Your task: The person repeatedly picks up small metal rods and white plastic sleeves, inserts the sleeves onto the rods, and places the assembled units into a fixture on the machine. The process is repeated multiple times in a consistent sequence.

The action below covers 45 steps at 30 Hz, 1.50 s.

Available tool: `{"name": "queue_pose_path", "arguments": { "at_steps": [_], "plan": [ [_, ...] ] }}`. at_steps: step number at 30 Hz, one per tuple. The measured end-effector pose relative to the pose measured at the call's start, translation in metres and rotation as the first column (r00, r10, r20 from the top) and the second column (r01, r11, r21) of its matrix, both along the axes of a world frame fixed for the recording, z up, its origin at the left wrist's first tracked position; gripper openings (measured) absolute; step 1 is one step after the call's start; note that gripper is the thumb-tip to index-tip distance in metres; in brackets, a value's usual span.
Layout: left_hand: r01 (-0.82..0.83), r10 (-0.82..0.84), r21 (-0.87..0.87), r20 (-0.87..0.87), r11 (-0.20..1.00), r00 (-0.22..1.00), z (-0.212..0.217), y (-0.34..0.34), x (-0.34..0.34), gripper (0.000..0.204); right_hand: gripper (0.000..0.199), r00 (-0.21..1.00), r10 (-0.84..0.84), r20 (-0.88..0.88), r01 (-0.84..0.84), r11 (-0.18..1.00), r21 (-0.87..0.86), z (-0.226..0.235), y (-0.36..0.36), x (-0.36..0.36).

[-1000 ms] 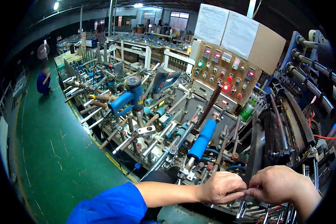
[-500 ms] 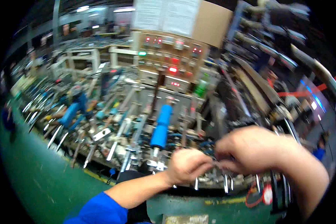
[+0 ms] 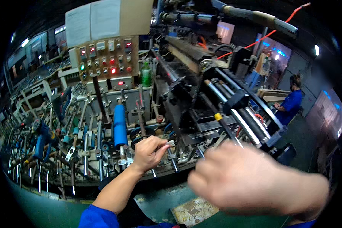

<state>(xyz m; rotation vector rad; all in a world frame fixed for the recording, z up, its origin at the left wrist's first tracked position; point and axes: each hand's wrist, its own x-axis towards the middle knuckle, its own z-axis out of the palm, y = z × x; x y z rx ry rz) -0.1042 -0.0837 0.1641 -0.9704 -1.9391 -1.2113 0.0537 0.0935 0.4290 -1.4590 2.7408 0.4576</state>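
Observation:
My left hand (image 3: 150,154) is closed in a pinch, thumb against forefinger, in front of the machine. A small pale bit shows at its fingertips, too small to name. Close in at the lower right is my right hand (image 3: 237,178), smeared by motion; its back faces me and its fingers are mostly hidden. Beyond the left hand stands a blue roller (image 3: 120,125), nearly upright on the machine. Metal rods and clamps (image 3: 98,146) crowd the bench around it.
A control panel (image 3: 104,62) with lit red and green lamps stands behind, papers (image 3: 104,21) above it. Beside it is a green bottle (image 3: 146,75). A black frame with steel rollers (image 3: 239,102) fills the right. Farther off sits a person in blue (image 3: 290,102). A worn board (image 3: 193,211) lies on the floor.
The view has swung to the right. My hands, close together at the fingertips before, are now apart; the right has come nearer and lower.

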Motion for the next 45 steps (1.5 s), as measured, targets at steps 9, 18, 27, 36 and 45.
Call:
{"name": "queue_pose_path", "arguments": {
  "at_steps": [9,18,27,36,45],
  "plan": [
    [-0.002,0.002,0.008,0.056,1.0,0.998,0.004,0.005,0.011,0.009,0.031,0.666,-0.498,0.556,0.746,0.453,-0.487,-0.316,0.12,0.127],
    [-0.163,0.203,-0.2,0.198,0.966,0.959,-0.038,-0.117,0.068,0.014,0.032,-0.139,-0.503,0.853,0.941,0.2,0.272,-0.656,0.111,0.273],
    [-0.654,0.375,0.104,0.747,0.749,0.549,-0.161,-0.223,0.276,0.019,0.033,-0.144,-0.473,0.869,0.892,0.318,0.321,-0.663,0.105,0.26],
    [-0.719,0.678,-0.201,0.566,0.665,0.469,-0.197,-0.162,0.455,0.011,0.034,-0.258,-0.45,0.855,0.868,0.28,0.409,-0.672,0.121,0.325],
    [-0.264,0.636,-0.614,0.772,0.744,-0.002,-0.339,-0.181,0.523,0.028,0.034,-0.37,-0.463,0.805,0.812,0.26,0.523,-0.686,0.094,0.379]
  ]
}}
